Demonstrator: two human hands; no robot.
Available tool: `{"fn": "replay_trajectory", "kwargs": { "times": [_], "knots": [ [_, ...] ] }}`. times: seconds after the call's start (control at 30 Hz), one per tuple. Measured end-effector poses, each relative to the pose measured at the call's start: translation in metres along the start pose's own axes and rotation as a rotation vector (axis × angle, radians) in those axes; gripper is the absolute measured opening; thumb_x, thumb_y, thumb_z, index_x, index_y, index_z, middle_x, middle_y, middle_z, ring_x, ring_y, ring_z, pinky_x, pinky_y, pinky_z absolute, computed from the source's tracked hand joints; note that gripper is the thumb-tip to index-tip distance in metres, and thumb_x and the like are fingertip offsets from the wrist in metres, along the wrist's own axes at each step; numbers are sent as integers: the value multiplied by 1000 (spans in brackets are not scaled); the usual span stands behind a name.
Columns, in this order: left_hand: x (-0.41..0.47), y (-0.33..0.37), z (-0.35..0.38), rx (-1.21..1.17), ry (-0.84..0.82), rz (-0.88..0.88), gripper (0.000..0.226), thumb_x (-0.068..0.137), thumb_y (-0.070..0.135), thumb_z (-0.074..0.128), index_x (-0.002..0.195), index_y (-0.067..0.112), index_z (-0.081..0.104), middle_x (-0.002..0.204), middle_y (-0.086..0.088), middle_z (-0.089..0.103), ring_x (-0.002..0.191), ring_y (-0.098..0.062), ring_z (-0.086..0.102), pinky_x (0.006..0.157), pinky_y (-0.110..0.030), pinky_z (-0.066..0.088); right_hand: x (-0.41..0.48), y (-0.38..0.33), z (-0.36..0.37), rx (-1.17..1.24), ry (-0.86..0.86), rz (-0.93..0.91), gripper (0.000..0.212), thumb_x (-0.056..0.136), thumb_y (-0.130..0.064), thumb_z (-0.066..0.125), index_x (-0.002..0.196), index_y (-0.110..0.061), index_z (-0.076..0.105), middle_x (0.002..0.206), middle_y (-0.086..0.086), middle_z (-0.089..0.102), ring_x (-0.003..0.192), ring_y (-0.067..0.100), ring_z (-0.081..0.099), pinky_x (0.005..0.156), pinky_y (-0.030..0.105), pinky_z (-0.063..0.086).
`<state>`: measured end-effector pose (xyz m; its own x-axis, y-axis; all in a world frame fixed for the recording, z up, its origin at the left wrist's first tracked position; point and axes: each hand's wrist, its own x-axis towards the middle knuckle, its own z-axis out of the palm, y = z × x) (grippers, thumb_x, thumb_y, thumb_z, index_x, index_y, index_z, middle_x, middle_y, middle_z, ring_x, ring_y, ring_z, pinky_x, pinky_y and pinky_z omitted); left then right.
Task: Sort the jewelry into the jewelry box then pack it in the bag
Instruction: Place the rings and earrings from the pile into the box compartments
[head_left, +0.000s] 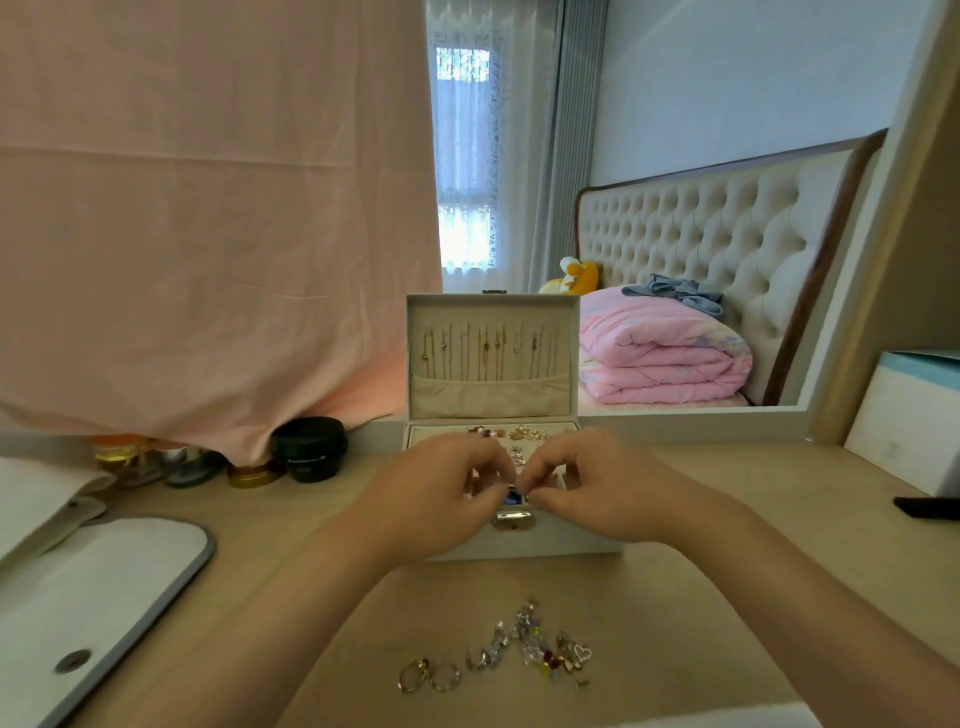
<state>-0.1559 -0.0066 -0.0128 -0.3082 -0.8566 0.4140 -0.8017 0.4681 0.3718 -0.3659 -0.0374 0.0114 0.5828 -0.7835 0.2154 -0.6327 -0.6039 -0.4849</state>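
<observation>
We log one wide-angle view, head-worn, looking forward and down across the table (701, 582) from its near edge. It faces the open jewelry box (491, 395) at centre, near. The window (464, 156) and bed (717, 228) lie far behind, and straight edges bow toward the borders.
</observation>
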Motion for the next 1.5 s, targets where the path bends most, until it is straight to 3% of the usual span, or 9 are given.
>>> {"fn": "replay_trajectory", "kwargs": {
  "times": [0.1, 0.23, 0.43, 0.57, 0.7, 0.83, 0.93, 1.13, 1.5],
  "knots": [
    [-23, 10, 6, 8, -48, 21, 12, 91, 33, 61, 100, 37, 69, 90, 17, 64, 85, -1, 56, 76, -29, 51, -18, 1, 13, -31, -37, -14, 13, 87, -25, 71, 94, -34, 78, 88, -24, 70, 79, -14, 58, 72, 8, 40],
    [-48, 9, 19, 39, -84, 0, 14, 92, 39, 60, 105, 40, 66, 97, 23, 59, 92, 4, 52, 80, -23, 48, -36, 6, 26, -88, -80, -24, 15, 87, -26, 71, 98, -35, 76, 96, -23, 71, 89, -9, 60, 85, 19, 50],
    [-70, 0, 39, 5, -88, 3, 17, 92, 45, 58, 106, 39, 65, 98, 22, 57, 97, 7, 47, 82, -19, 44, -51, 12, 46, -139, -123, -23, 26, 95, -26, 66, 117, -38, 72, 102, -24, 62, 80, -20, 51, 74, 6, 35],
    [-72, -3, 44, 6, -81, 19, 20, 93, 50, 56, 103, 36, 68, 94, 20, 58, 98, 4, 46, 84, -21, 43, -52, 13, 56, -181, -136, -45, 27, 97, -31, 63, 122, -39, 69, 105, -20, 57, 86, -7, 51, 84, 20, 42],
    [-72, -5, 46, -33, -78, 7, 16, 94, 46, 56, 99, 37, 70, 92, 21, 58, 100, 3, 47, 86, -23, 44, -52, 17, 62, -159, -91, -42, 17, 94, -33, 68, 109, -37, 75, 102, -17, 60, 85, -3, 51, 85, 24, 46],
    [-73, -5, 46, -75, -58, -35, 10, 95, 38, 60, 101, 41, 67, 93, 24, 60, 101, 4, 49, 87, -22, 45, -53, 21, 70, 4, 25, 16, 9, 90, -27, 73, 96, -32, 78, 95, -14, 67, 84, -2, 58, 82, 21, 49],
    [-75, -1, 45, -112, -34, -69, 16, 96, 32, 62, 107, 42, 67, 93, 26, 59, 95, 7, 51, 79, -13, 43, -53, 20, 73, 212, 107, 108, 9, 89, -21, 75, 93, -29, 79, 88, -13, 74, 83, 0, 65, 78, 15, 50],
    [-76, 8, 46, -279, 48, -65, 22, 93, 22, 68, 110, 37, 69, 93, 20, 69, 90, 1, 63, 71, -12, 47, -51, 13, 75, 559, 121, 210, 8, 91, -12, 73, 89, -18, 77, 57, -11, 65, 44, 1, 49, 48, 17, 42],
    [-70, 16, 46, -529, 187, -225, 29, 82, 17, 81, 107, 29, 71, 89, 13, 75, 84, -2, 68, 74, -16, 51, -47, -1, 74, 786, 195, 170, 7, 86, -6, 76, 86, -12, 74, 62, -10, 68, 48, -4, 56, 50, 9, 42]
  ]
}}
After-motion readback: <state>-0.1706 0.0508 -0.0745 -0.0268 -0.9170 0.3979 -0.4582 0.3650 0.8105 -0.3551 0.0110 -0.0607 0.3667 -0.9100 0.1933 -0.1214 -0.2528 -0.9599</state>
